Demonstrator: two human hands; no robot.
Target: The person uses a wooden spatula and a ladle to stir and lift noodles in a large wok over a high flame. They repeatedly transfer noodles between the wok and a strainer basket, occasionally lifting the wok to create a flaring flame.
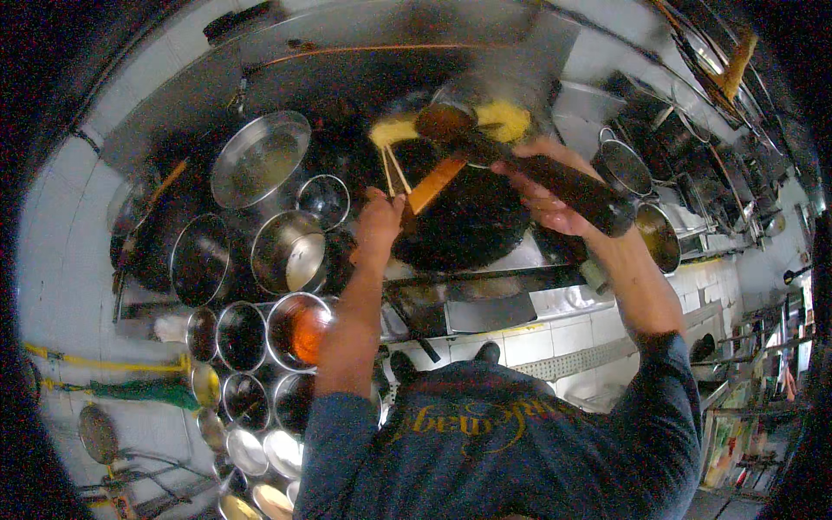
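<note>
My left hand (380, 221) is closed on a pair of pale chopsticks (398, 170), whose tips meet yellow noodles (395, 132). A flat wooden handle (439, 183) runs from beside its fingers; whether they hold it too is unclear. My right hand (552, 211) is around a long dark handle (572, 182), which leads to a round, dark brown utensil head (445, 122) between two portions of noodles. The right portion (504, 121) lies near a metal rim, with steam above it. A large black wok (461, 227) is below both hands. Blur hides the exact contact between utensil and noodles.
A wide metal bowl (261, 159) and a deep steel pot (288, 252) stand left of the wok. Several round containers are nearer, one with orange-red contents (311, 335). A metal strainer (624, 168) and a pot (658, 237) are at the right, beyond my forearm.
</note>
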